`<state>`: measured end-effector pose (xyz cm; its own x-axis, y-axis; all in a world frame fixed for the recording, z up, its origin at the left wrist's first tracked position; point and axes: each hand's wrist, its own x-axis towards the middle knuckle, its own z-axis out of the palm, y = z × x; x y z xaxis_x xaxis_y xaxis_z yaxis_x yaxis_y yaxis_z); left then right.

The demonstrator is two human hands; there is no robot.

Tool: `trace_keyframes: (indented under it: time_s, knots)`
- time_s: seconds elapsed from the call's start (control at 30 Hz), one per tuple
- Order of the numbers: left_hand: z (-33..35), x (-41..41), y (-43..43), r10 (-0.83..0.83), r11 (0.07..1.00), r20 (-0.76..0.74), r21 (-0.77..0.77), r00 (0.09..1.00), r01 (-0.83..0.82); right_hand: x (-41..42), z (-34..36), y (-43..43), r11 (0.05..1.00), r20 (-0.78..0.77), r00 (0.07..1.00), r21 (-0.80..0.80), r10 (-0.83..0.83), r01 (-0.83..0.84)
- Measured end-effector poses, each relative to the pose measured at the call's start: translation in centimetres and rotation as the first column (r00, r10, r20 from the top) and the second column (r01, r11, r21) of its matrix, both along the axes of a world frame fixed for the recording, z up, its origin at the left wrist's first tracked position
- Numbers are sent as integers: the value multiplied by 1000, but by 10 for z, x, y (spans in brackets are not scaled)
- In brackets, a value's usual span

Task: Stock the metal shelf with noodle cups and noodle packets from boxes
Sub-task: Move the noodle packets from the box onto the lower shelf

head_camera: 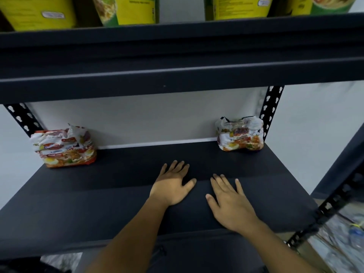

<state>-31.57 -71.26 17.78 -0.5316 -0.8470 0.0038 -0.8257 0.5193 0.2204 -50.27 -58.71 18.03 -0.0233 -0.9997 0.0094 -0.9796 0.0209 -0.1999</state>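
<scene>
The black metal shelf fills the view. A stack of white and orange noodle packets sits at its back left corner. A second stack of noodle packets sits at the back right corner. My left hand lies flat on the shelf board near the middle, fingers spread, holding nothing. My right hand lies flat beside it, a little nearer to me, also holding nothing. Yellow and green noodle cups stand on the tier above.
The upper tier's black beam runs across above my hands. Perforated uprights stand at the back corners and at the front right. A white wall is behind. A box of plastic-wrapped goods lies low on the right.
</scene>
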Motion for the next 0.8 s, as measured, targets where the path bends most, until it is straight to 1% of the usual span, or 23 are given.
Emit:
trace_keyframes:
  time_s: [0.13,0.23,0.4,0.57,0.67,0.8]
  knots:
    - [6,3,12,35,998,-60,58,998,-32,-2,2,1,1000,-18,1000,27,14,-14]
    - [4,9,23,54,998,-97,17,994,-53,-2,2,3,999,-15,1000,32,15,-14]
    - [0,27,57,53,998,-117,21,992,-51,-3,0,9,999,27,998,-1,50,-50]
    - [-1,52,101,67,997,-150,35,986,-62,-5,4,17,984,110,978,-43,177,-174]
    - [-1,70,127,82,997,-172,22,982,-79,0,9,30,962,96,958,-44,272,-269]
    - [-1,95,161,78,997,-198,5,977,-79,25,15,53,939,56,937,-29,344,-343]
